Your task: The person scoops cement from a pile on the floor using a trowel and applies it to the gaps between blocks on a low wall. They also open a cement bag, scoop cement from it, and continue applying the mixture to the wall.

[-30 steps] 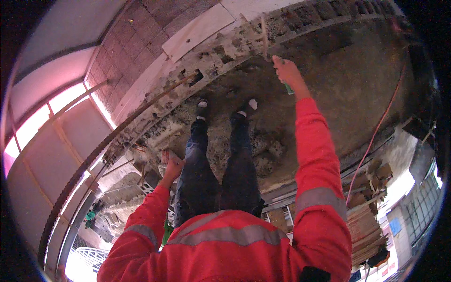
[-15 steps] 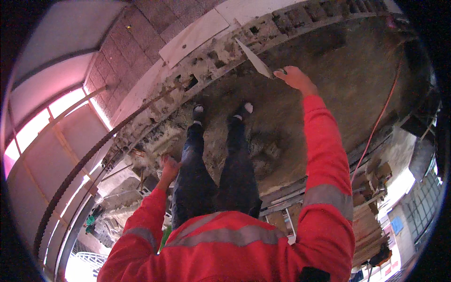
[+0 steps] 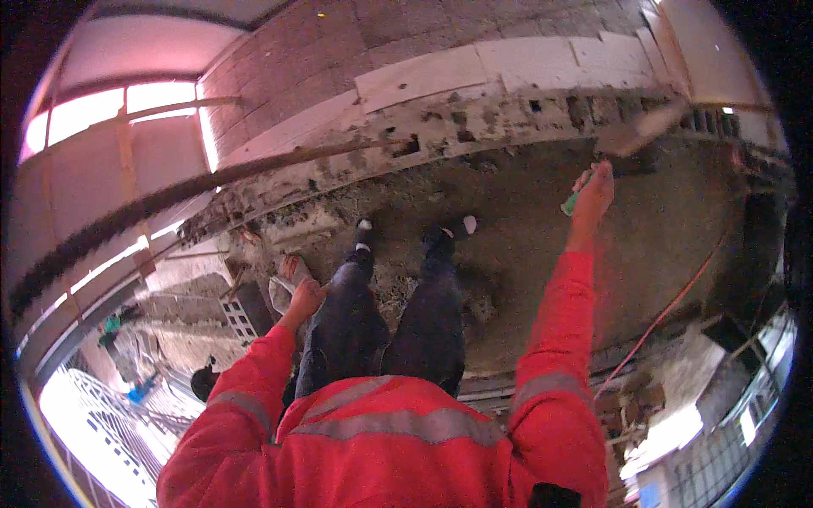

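My right hand (image 3: 596, 190) is closed round the green handle (image 3: 569, 204) of a trowel, its arm stretched out ahead and to the right. The trowel's blade (image 3: 645, 129) is smeared by motion and points away toward the rough wall edge. Beside my left knee is my left hand (image 3: 306, 298), its fingers loosely apart and no tool visible in it. Just past it lies a pale, reddish-topped lump (image 3: 290, 275) that I cannot make out. Grey-brown mortar or concrete (image 3: 525, 229) spreads under and around my feet.
A rough ledge with square holes (image 3: 466, 135) curves across the far side below a block wall (image 3: 406, 38). A dark ribbed bar or cable (image 3: 212, 179) crosses from the left. A red hose (image 3: 669, 306) runs along the right. A hollow block (image 3: 247, 311) stands at the left.
My right hand has swung the trowel farther out to the right, and its green handle now shows. The view has turned, so the ledge lies more level. My left hand stays near my knee.
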